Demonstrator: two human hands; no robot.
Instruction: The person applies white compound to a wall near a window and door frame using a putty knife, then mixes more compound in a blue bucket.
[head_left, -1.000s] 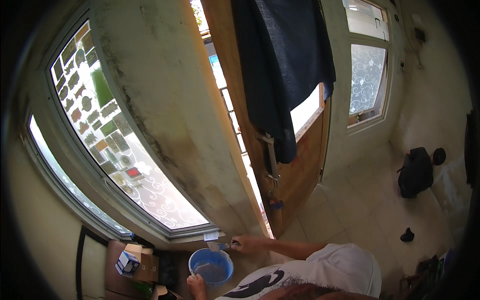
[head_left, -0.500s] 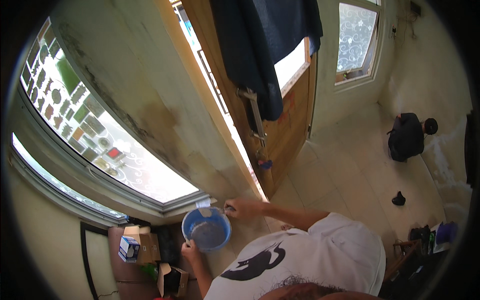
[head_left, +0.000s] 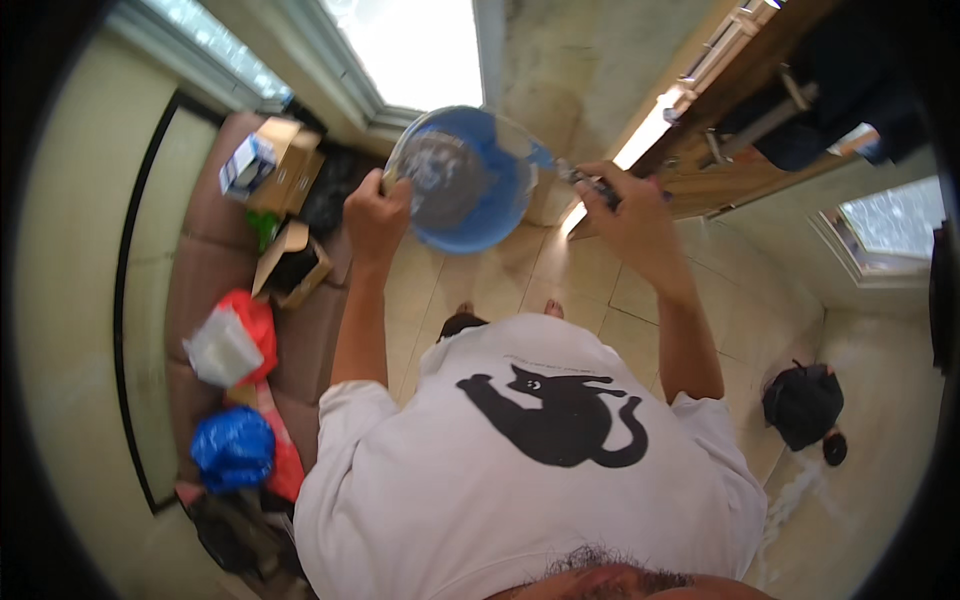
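A blue bucket (head_left: 500, 200) holds grey paste (head_left: 445, 180). My left hand (head_left: 378, 215) is closed on the bucket's left rim. My right hand (head_left: 635, 215) is closed on a putty knife (head_left: 580, 175), whose blade reaches over the bucket's right rim. Below the bucket, my bare feet show on the tiled floor beyond my white T-shirt with a black cat print.
A brown sofa (head_left: 185, 315) at left carries cardboard boxes (head_left: 295, 160) and plastic bags (head_left: 230, 450). Frosted windows (head_left: 400, 50) line the wall ahead. A wooden door (head_left: 690, 190) with dark cloth stands right. A person in dark clothes (head_left: 805, 405) crouches by the right wall.
My view has tilted down onto my body and the sofa. The bucket and both hands have come up higher in the picture, still in the same grips.
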